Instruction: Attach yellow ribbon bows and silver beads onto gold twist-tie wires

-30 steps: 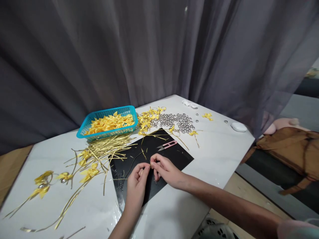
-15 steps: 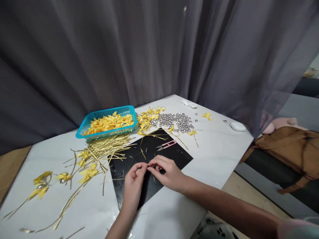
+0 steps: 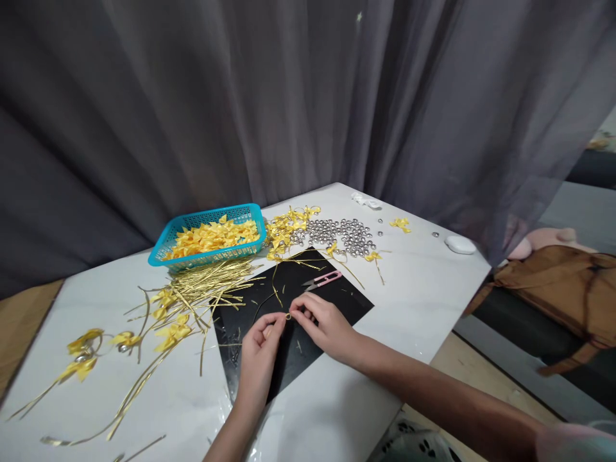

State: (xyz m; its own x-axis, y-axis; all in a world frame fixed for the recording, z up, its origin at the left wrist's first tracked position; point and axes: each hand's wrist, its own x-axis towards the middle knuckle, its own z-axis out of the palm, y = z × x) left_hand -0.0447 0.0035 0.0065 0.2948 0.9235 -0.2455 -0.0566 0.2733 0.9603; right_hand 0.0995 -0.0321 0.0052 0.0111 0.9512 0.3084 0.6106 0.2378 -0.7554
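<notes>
My left hand and my right hand meet over a black mat on the white table. Both pinch a thin gold wire tie, which forms a small loop between the fingertips. Pink thread snips lie on the mat just beyond my right hand. A pile of gold wire ties lies to the left of the mat. Silver bells are heaped behind the mat.
A turquoise basket of yellow ribbon bows stands at the back left. Finished bows with wire lie on the table's left side. A white oval case sits near the right edge. A grey curtain hangs behind the table.
My hands stayed over the mat, working the wire between the fingertips. A small loop now shows where the fingers meet. My right hand shifted slightly up and back.
</notes>
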